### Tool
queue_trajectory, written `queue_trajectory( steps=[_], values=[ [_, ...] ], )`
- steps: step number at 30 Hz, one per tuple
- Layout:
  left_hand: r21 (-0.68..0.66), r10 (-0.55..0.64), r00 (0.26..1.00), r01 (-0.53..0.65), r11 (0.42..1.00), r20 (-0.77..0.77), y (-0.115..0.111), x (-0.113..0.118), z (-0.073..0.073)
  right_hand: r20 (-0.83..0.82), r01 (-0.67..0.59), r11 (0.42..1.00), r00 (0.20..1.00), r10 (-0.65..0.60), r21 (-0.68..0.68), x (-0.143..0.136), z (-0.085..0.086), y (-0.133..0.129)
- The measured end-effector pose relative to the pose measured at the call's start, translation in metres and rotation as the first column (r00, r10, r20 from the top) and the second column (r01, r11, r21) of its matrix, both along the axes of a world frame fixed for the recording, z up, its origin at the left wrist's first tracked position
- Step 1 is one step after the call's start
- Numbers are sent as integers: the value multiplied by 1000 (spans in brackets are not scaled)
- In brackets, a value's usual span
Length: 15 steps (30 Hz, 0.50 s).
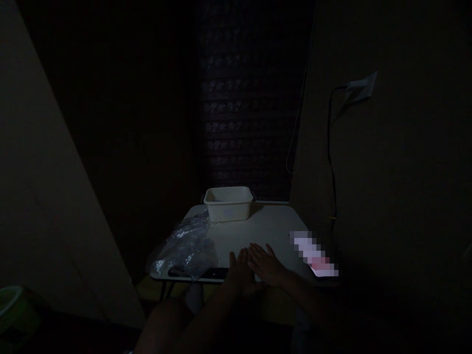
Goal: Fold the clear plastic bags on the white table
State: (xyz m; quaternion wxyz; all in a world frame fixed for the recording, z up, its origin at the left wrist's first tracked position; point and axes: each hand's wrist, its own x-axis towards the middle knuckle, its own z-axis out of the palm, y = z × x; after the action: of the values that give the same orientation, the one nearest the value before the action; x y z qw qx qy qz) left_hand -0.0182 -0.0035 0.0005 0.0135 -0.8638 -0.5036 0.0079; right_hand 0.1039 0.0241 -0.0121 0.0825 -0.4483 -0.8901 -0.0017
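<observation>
In the dim head view, my left hand (241,271) and my right hand (268,267) are side by side at the near edge of a small white table (273,226). Their fingers point away from me, stretched out flat, and the fingertips come close together or touch. Neither hand appears to hold anything. A small pale patch shows between the wrists; I cannot make out what it is. Left of my hands lies a crumpled clear plastic bag (190,246). A white plastic tub (228,210) stands at the table's far side; its inside is mostly dark.
A lit, blurred-out screen (315,255) lies at the table's right edge. A black cable (329,147) hangs from a wall outlet (365,87) on the right. Behind the table is a dark patterned blind (236,108). A green bucket (16,309) stands at lower left.
</observation>
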Motion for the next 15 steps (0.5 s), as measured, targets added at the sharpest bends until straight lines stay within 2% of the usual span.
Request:
queue_trajectory(
  steps=[5, 15],
  values=[
    [1, -1, 1000, 1, 1000, -7, -1, 1, 1, -3, 1, 999, 1000, -1, -36, 1, -3, 2],
    [-32, 8, 1000, -9, 999, -17, 0, 1, 2, -9, 30, 1000, 999, -30, -2, 1, -4, 1]
  ],
)
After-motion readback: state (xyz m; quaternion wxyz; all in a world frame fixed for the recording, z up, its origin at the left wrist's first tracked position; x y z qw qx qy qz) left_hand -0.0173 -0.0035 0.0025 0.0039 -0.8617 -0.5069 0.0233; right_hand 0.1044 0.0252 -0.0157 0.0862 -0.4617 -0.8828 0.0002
